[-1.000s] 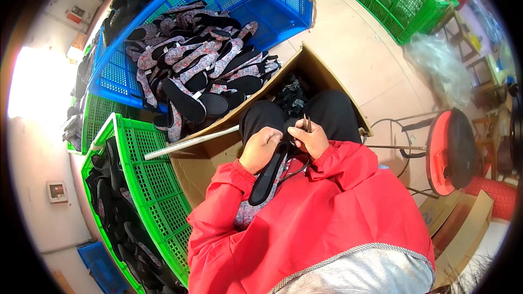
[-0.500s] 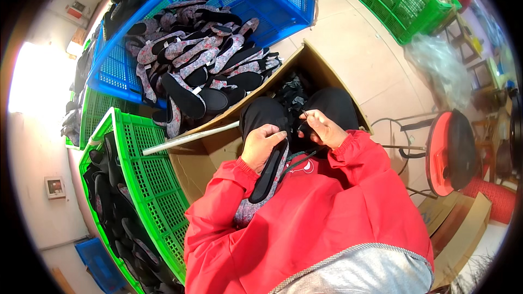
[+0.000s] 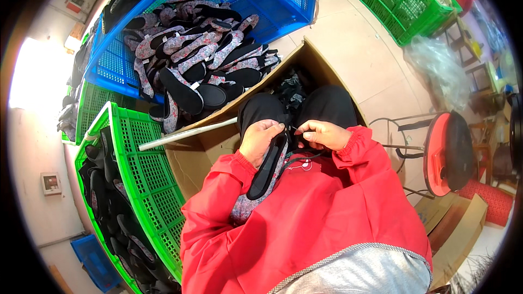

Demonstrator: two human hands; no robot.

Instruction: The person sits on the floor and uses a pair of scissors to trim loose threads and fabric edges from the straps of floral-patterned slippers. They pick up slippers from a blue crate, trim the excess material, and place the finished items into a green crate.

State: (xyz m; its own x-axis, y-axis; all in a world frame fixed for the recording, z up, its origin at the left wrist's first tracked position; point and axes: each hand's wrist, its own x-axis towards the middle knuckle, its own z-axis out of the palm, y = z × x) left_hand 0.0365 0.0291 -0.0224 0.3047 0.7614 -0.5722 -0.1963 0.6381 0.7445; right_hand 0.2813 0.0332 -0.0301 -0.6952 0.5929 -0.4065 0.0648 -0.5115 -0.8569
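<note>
My left hand [image 3: 258, 141] is closed round the upper end of a shoe [image 3: 266, 177] with a black inside and a grey floral outside, thumb pressed on its edge. The shoe's lower end leans on my red smock. Just right of it, my right hand [image 3: 327, 134] is pinched closed. A thin, shiny sliver shows at its fingertips, near the shoe's edge, too small to name. Both hands are above my lap, between my knees.
An open cardboard box [image 3: 333, 71] surrounds my knees, with a pale pole [image 3: 188, 134] across it. Floral shoes [image 3: 188, 57] are heaped by a blue crate [image 3: 272, 8]. Left stands a green crate [image 3: 144, 166] of black shoes; right, a red-and-black stool [image 3: 442, 153].
My right hand has come left and slightly down, closer to the shoe, and its fingers have turned toward it. My left hand keeps its hold on the shoe.
</note>
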